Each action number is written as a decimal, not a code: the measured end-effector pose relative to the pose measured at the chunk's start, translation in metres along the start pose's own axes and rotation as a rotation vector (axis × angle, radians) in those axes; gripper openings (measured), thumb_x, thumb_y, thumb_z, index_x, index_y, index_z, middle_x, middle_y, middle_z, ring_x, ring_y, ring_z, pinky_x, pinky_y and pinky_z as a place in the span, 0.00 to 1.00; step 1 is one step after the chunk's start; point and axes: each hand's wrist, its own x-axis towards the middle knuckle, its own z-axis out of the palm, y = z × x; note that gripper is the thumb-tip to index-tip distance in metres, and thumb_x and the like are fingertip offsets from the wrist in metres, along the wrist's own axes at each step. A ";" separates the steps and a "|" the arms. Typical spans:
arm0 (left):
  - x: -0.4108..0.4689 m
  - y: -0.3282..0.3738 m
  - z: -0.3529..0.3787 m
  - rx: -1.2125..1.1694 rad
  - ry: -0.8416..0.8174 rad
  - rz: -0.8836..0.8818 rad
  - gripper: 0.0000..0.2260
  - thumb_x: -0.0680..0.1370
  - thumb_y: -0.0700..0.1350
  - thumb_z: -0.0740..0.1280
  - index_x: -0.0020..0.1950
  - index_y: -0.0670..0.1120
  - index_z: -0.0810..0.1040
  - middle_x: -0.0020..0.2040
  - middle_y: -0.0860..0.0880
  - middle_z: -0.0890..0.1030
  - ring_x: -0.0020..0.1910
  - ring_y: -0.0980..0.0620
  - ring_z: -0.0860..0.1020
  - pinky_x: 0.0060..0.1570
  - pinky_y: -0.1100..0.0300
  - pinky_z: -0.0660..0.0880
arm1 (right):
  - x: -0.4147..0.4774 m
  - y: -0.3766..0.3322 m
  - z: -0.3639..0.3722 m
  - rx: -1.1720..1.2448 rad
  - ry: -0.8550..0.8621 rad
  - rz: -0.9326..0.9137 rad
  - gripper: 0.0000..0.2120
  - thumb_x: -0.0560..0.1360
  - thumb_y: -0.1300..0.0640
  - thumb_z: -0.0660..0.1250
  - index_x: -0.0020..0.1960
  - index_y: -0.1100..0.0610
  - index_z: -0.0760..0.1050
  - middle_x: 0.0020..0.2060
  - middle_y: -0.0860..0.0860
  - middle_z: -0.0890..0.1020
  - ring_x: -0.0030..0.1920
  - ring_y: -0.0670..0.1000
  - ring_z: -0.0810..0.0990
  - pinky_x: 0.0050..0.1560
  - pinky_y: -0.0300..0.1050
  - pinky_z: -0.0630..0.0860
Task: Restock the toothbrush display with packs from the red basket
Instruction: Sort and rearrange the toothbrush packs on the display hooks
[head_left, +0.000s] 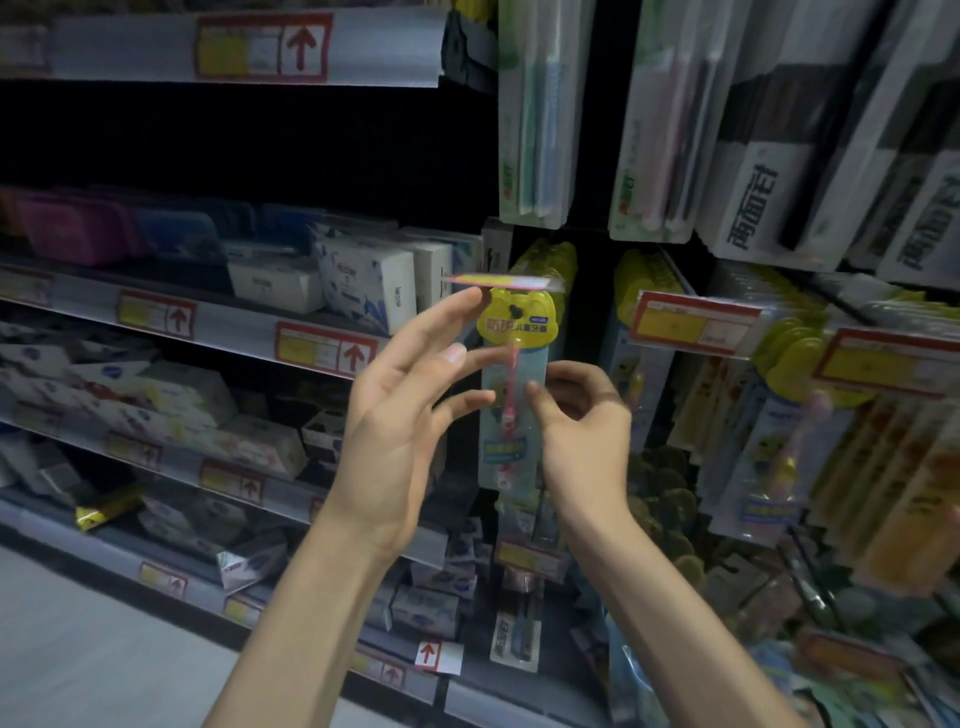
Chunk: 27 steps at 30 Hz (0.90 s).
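At middle of toothbrush wall: kids' toothbrush pack, yellow cloud-shaped top with blue Chinese words, pale blue card, pink brush under shiny clear plastic. Right hand pinches pack's right edge, thumb on front. Left hand loose, fingers straight, pointer tip just under flat pink price flap at pack's 12 o'clock. At 2 o'clock, white packs say 两面针. At 9 o'clock, shelf label with red up-arrow.

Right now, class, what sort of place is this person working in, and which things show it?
Most likely a shop aisle, perhaps a supermarket's toiletries section: shelf-edge price labels with red arrows, hanging toothbrush packs and boxed goods on shelves.
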 end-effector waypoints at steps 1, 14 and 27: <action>-0.002 -0.002 -0.001 0.002 0.002 -0.007 0.18 0.84 0.37 0.59 0.73 0.45 0.76 0.70 0.51 0.81 0.66 0.43 0.81 0.59 0.48 0.76 | 0.000 0.001 -0.001 -0.006 -0.002 -0.001 0.05 0.80 0.59 0.72 0.55 0.53 0.80 0.46 0.44 0.84 0.46 0.37 0.82 0.46 0.27 0.77; -0.036 -0.023 -0.004 0.290 -0.020 -0.124 0.13 0.84 0.38 0.62 0.66 0.46 0.81 0.63 0.50 0.85 0.60 0.47 0.85 0.57 0.50 0.80 | -0.030 -0.005 -0.039 -0.199 -0.113 0.017 0.16 0.78 0.64 0.72 0.60 0.47 0.79 0.51 0.39 0.83 0.53 0.39 0.81 0.55 0.36 0.77; -0.049 -0.027 0.051 0.431 -0.149 -0.058 0.11 0.83 0.39 0.67 0.63 0.48 0.83 0.59 0.52 0.86 0.60 0.53 0.84 0.61 0.60 0.79 | -0.042 -0.026 -0.130 -0.309 -0.036 -0.108 0.11 0.78 0.62 0.72 0.57 0.49 0.81 0.49 0.41 0.85 0.51 0.38 0.82 0.53 0.31 0.78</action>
